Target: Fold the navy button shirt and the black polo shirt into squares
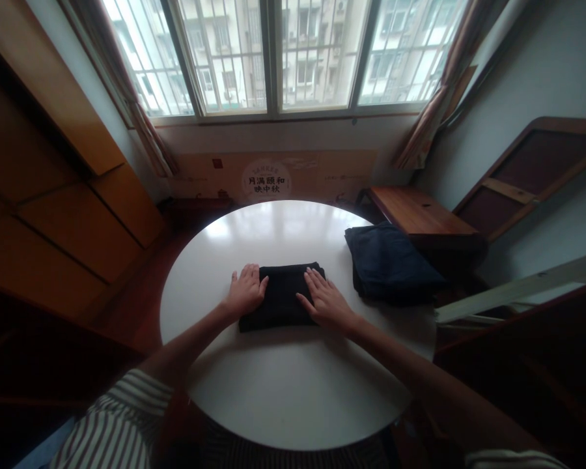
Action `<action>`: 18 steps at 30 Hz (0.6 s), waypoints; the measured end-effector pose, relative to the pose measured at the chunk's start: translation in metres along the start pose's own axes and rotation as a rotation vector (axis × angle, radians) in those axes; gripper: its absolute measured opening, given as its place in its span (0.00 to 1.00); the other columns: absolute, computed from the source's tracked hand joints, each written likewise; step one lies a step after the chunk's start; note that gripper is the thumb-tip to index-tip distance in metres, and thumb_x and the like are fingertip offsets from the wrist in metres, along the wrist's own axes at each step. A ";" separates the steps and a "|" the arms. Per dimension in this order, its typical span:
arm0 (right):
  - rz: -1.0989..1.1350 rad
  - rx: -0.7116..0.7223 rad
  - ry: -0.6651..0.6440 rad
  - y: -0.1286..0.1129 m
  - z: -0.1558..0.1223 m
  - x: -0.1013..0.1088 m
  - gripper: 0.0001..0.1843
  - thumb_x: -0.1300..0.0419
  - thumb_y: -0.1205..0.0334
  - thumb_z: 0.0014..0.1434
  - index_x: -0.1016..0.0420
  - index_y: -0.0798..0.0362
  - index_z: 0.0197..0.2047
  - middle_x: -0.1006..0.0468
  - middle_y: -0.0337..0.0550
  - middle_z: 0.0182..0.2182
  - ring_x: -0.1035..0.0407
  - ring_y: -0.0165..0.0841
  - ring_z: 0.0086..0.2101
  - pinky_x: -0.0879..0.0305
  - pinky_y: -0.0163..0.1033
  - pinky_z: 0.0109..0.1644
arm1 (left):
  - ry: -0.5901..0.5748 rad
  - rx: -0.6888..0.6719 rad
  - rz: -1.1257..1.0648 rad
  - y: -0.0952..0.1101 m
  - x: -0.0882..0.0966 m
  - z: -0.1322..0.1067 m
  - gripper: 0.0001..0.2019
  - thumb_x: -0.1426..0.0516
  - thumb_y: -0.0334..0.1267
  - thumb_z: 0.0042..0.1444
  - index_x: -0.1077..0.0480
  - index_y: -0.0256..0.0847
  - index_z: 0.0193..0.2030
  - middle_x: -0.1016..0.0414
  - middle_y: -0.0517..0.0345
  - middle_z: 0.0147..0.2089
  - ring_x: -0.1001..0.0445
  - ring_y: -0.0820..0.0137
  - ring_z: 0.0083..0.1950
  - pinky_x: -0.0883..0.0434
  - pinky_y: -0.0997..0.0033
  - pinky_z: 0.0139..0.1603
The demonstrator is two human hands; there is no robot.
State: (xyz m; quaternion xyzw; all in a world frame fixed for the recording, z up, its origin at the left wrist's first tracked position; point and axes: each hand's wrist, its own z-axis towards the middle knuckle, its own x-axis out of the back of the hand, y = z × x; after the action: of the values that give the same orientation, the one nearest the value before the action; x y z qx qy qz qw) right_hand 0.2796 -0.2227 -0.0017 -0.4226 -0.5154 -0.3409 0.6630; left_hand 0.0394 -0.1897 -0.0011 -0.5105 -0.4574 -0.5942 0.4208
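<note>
A black cloth, folded into a compact rectangle, lies flat near the middle of the round white table. My left hand rests along its left edge, fingers stretched forward and thumb on the fabric. On the right part of the bundle lies my right hand, palm down with fingers extended. Neither hand grips the cloth. Which kind of garment it is cannot be made out.
Dark navy folded fabric sits at the table's right edge, partly overhanging. Behind it stands a wooden desk. Wooden cabinets line the left side. A barred window and a printed box are beyond the table.
</note>
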 end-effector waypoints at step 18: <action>0.321 0.196 0.067 0.031 -0.005 0.058 0.21 0.45 0.55 0.65 0.29 0.52 0.58 0.28 0.54 0.55 0.33 0.44 0.56 0.39 0.50 0.63 | -0.801 -0.076 -0.573 -0.041 0.067 0.092 0.22 0.29 0.51 0.35 0.21 0.41 0.37 0.18 0.54 0.39 0.23 0.59 0.44 0.28 0.68 0.44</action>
State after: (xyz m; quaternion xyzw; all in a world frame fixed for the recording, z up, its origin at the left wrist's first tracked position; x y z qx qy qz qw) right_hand 0.3229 -0.2157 0.0477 -0.4213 -0.4497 -0.1929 0.7636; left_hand 0.0114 -0.0933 0.0664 -0.5676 -0.6831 -0.4594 0.0123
